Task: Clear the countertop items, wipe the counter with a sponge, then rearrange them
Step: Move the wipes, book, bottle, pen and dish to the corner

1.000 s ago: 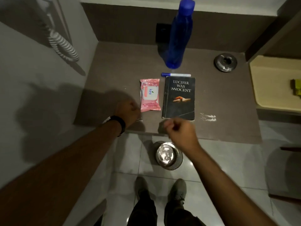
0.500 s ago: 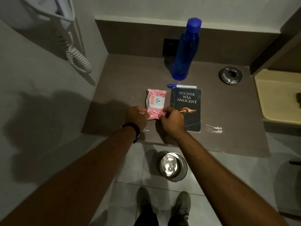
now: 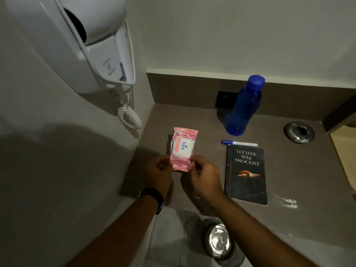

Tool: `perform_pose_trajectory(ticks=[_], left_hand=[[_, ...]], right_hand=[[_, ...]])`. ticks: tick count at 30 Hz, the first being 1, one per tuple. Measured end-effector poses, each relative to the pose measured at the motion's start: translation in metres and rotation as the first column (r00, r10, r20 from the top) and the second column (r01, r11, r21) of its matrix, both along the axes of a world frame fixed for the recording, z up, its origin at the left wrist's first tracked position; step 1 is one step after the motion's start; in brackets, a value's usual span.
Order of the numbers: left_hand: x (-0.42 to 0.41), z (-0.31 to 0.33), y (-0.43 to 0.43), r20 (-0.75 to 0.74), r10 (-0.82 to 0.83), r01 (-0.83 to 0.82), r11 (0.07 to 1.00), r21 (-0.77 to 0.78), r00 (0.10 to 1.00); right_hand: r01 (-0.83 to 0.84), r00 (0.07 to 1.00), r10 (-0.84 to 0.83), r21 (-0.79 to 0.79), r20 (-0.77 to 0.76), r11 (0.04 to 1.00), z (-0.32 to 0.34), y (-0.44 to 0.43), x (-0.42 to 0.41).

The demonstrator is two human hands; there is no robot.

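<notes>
Centre frame, the pink wipes packet (image 3: 182,149) is pinched at its near end by both of your hands, its long axis pointing away from you. Your left hand (image 3: 159,175) grips the lower left corner, your right hand (image 3: 202,176) the lower right. The book (image 3: 245,173), pen (image 3: 239,143) and blue bottle (image 3: 243,108) remain on the surface (image 3: 289,170) to the right.
</notes>
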State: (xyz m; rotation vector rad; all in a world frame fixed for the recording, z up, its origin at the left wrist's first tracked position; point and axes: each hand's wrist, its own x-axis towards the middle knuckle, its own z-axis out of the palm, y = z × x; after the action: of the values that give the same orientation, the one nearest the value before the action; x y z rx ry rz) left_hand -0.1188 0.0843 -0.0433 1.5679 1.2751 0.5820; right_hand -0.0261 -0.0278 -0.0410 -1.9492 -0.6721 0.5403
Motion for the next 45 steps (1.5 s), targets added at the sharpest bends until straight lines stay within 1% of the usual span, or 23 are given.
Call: perform_pose_trajectory(ticks=[3,6,8,11,12,13,14,15,17,18,19,21,23,25,27,28,29,31,32,36,40,43,45], left_hand=[[-0.007,0.007,0.023,-0.037,0.027,-0.024,0.997,0.077,0.999],[-0.029,0.004,0.046,-0.268,0.061,-0.002,0.976,0.216,0.962],[-0.050,-0.004,0.055,-0.427,0.060,0.053,0.967,0.249,0.902],[-0.077,-0.014,0.058,-0.582,0.051,0.142,0.949,0.282,0.811],[-0.082,-0.017,0.058,-0.625,0.031,0.193,0.938,0.288,0.780],[-0.084,-0.018,0.060,-0.658,0.003,0.242,0.929,0.280,0.753],[-0.085,-0.018,0.061,-0.674,-0.019,0.271,0.923,0.271,0.738],[-0.084,-0.017,0.062,-0.670,-0.019,0.278,0.918,0.282,0.743],[-0.079,-0.011,0.058,-0.592,0.053,0.221,0.898,0.381,0.805],[-0.074,-0.006,0.053,-0.522,0.090,0.171,0.886,0.430,0.849],[-0.067,0.000,0.045,-0.454,0.106,0.129,0.881,0.456,0.885],[-0.046,0.008,0.026,-0.328,0.081,0.070,0.902,0.425,0.941],[-0.017,0.007,-0.001,-0.229,-0.030,0.117,0.918,0.378,0.973],[0.015,0.001,-0.033,-0.258,-0.248,0.317,0.908,0.274,0.934],[0.045,-0.005,-0.064,-0.323,-0.414,0.461,0.884,0.083,0.851],[0.059,-0.009,-0.078,-0.362,-0.463,0.503,0.864,0.017,0.809],[0.072,-0.013,-0.091,-0.394,-0.494,0.532,0.847,-0.015,0.775],[0.092,-0.020,-0.112,-0.450,-0.505,0.561,0.828,-0.009,0.737],[0.100,-0.022,-0.120,-0.468,-0.486,0.550,0.835,0.002,0.738],[0.111,-0.021,-0.128,-0.406,-0.335,0.341,0.938,-0.060,0.850],[0.100,-0.013,-0.106,-0.338,-0.209,0.198,0.978,-0.067,0.918],[0.084,-0.005,-0.068,-0.281,-0.125,0.117,0.992,-0.047,0.952],[0.073,0.001,-0.033,-0.267,-0.114,0.123,0.992,0.016,0.957]], right_hand=[[-0.054,0.998,0.054,0.018,-0.036,0.998,-0.002,0.032,0.003],[-0.129,0.992,0.129,-0.015,-0.010,0.992,-0.006,0.067,-0.009],[-0.235,0.972,0.235,-0.042,-0.005,0.971,-0.016,0.080,-0.031],[-0.346,0.936,0.352,-0.134,0.019,0.929,-0.036,0.086,-0.069],[-0.326,0.945,0.327,-0.118,-0.014,0.938,-0.035,0.087,-0.078],[-0.238,0.970,0.236,-0.030,-0.064,0.971,-0.034,0.090,-0.086],[-0.163,0.972,0.170,0.055,-0.163,0.985,-0.032,0.092,-0.091],[-0.121,0.964,0.136,0.083,-0.226,0.989,-0.030,0.092,-0.092],[-0.126,0.959,0.121,-0.001,-0.256,0.992,-0.014,0.082,-0.078],[-0.092,0.966,0.073,-0.066,-0.247,0.994,-0.012,0.072,-0.066],[-0.013,0.984,-0.015,-0.154,-0.177,0.988,-0.009,0.058,-0.049],[0.191,0.974,-0.215,-0.252,-0.073,0.949,0.002,0.017,-0.008],[0.356,0.933,-0.347,-0.383,0.095,0.852,0.009,-0.038,0.036],[0.456,0.889,-0.396,-0.540,0.231,0.708,0.006,-0.095,0.073],[0.457,0.886,-0.361,-0.679,0.291,0.575,-0.006,-0.134,0.097],[0.430,0.898,-0.336,-0.725,0.284,0.538,-0.011,-0.145,0.103],[0.408,0.907,-0.326,-0.742,0.266,0.531,-0.017,-0.150,0.108],[0.385,0.917,-0.325,-0.722,0.231,0.575,-0.028,-0.152,0.115],[0.370,0.922,-0.329,-0.704,0.202,0.606,-0.033,-0.150,0.117],[0.346,0.911,-0.409,-0.635,0.052,0.690,-0.052,-0.136,0.115],[0.471,0.831,-0.553,-0.460,-0.054,0.752,-0.056,-0.110,0.090],[0.493,0.834,-0.543,-0.309,-0.097,0.813,-0.046,-0.074,0.072],[0.454,0.852,-0.498,-0.243,-0.163,0.857,-0.038,-0.043,0.066]])
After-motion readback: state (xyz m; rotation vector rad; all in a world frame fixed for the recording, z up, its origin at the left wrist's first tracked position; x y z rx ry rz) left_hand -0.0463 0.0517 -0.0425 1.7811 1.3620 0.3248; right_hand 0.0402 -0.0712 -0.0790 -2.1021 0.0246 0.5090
